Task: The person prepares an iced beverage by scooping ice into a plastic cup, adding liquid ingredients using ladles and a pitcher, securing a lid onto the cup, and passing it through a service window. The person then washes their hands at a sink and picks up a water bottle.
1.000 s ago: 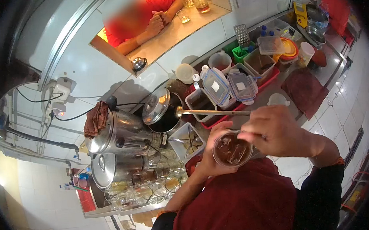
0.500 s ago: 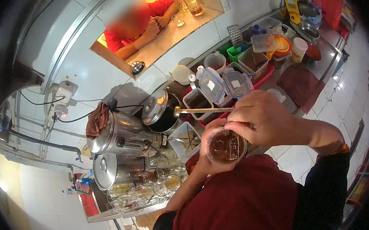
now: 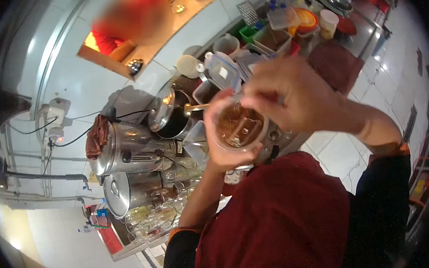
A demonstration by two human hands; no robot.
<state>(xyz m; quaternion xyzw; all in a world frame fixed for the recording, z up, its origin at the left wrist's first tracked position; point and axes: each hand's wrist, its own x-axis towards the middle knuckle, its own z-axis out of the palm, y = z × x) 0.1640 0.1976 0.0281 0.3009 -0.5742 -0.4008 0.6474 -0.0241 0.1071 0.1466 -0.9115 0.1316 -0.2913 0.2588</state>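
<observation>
A clear cup of brown drink with ice stands out in front of the dark red apron. My left hand wraps round its side, fingers curled. Over the cup's far right rim, my right hand is bent into a pinch and smeared by motion; whatever its fingertips hold, if anything, cannot be made out. Behind the cup, a long handle rests across an open metal pot, partly hidden by my left hand. The pot's lid leans at its side.
Left of the cup stand a big metal urn with a brown cloth, a lidded pot and several glasses. Plastic tubs line the counter. A person in red is at the serving window, beside a bell.
My left hand has brought the cup up and to the left, closer to the camera. My right hand has risen with it. The whole view has shifted slightly.
</observation>
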